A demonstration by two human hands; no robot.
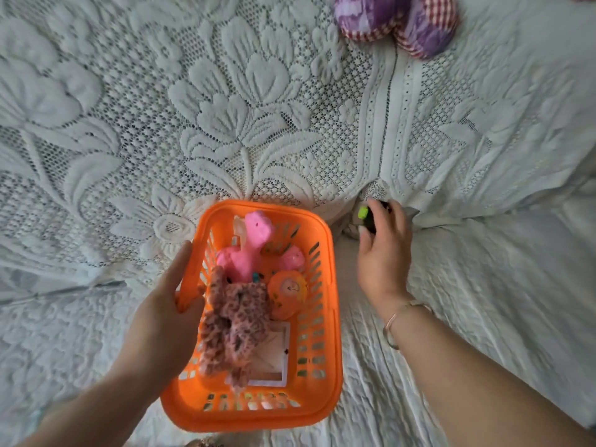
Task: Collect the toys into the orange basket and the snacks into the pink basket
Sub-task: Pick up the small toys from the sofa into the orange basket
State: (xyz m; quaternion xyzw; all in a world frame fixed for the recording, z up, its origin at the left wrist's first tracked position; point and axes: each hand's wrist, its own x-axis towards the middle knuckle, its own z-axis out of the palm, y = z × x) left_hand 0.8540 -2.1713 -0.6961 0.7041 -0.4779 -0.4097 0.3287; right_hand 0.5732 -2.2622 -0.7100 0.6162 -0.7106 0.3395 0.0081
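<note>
Nearest the camera, the left hand (167,314) grips the left rim of the orange basket (329,333), thumb hooked over the edge and fingers out of sight beneath it. Inside the basket lie a pink plush toy (254,250), a pink spotted soft toy (235,321), an orange round toy (287,293) and a white card (274,356) flat on the bottom. Just right of the basket's far corner, the right hand (383,250) reaches to the fold where the lace bedspread (225,108) meets the quilted cover (483,301). Its fingers curl around a small dark toy with a green part (363,214), which sits at the fingertips, close beside the basket but outside it. A thin bracelet (398,317) circles the right wrist. Well beyond both hands, at the top edge, rests a purple and red-checked cushion (396,21).
</note>
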